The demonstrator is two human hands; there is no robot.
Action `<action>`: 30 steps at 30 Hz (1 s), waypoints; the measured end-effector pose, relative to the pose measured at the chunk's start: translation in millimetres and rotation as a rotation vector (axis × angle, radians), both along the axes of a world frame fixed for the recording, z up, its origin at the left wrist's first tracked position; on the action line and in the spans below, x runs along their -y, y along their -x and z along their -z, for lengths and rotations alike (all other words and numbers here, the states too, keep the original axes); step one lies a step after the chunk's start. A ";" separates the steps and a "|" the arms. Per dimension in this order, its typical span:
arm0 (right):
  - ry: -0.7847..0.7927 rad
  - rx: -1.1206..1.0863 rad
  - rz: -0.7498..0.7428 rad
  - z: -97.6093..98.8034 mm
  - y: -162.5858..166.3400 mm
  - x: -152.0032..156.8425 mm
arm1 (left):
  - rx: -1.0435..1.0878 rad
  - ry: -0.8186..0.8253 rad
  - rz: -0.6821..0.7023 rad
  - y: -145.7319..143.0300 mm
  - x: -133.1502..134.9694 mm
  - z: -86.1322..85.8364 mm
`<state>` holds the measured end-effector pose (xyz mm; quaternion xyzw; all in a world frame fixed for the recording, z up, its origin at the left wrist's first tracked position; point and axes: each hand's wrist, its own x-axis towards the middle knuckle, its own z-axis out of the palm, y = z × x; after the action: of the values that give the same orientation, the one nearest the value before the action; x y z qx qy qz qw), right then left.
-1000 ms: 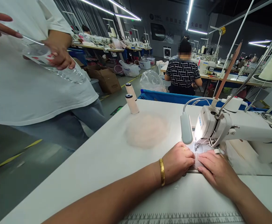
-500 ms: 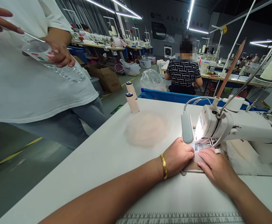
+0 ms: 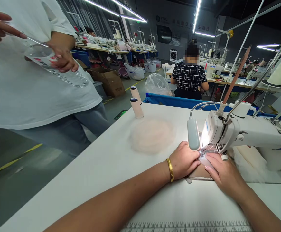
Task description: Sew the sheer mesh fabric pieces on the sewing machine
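Observation:
My left hand (image 3: 184, 160) lies on a small beige fabric piece (image 3: 199, 173) at the needle of a white sewing machine (image 3: 241, 132), its fingers curled down on the cloth. My right hand (image 3: 221, 170) presses flat on the same piece from the right, fingers pointing toward the needle. A gold bangle (image 3: 170, 169) sits on my left wrist. The machine's grey lamp (image 3: 193, 138) lights the needle area just above my fingers.
A pile of pale pink fabric (image 3: 152, 133) and two thread cones (image 3: 136, 107) lie farther back on the white table (image 3: 101, 167). A person in a white shirt (image 3: 31, 74) stands at the left holding a clear bottle (image 3: 58, 66). Another person (image 3: 189, 77) sits at a bench behind.
Both my hands have slid forward with the beige piece toward the needle. The standing person's bottle has shifted slightly.

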<state>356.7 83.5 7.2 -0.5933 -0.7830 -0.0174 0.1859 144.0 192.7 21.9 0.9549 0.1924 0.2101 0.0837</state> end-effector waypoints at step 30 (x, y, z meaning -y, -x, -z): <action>-0.112 0.001 -0.179 -16.9 2.5 14.5 | -0.026 -0.065 0.104 12.0 23.9 -1.0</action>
<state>354.3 69.0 24.2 -0.5097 -0.8308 -0.0449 0.2190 132.0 168.8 22.9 0.9685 0.1365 0.1992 0.0607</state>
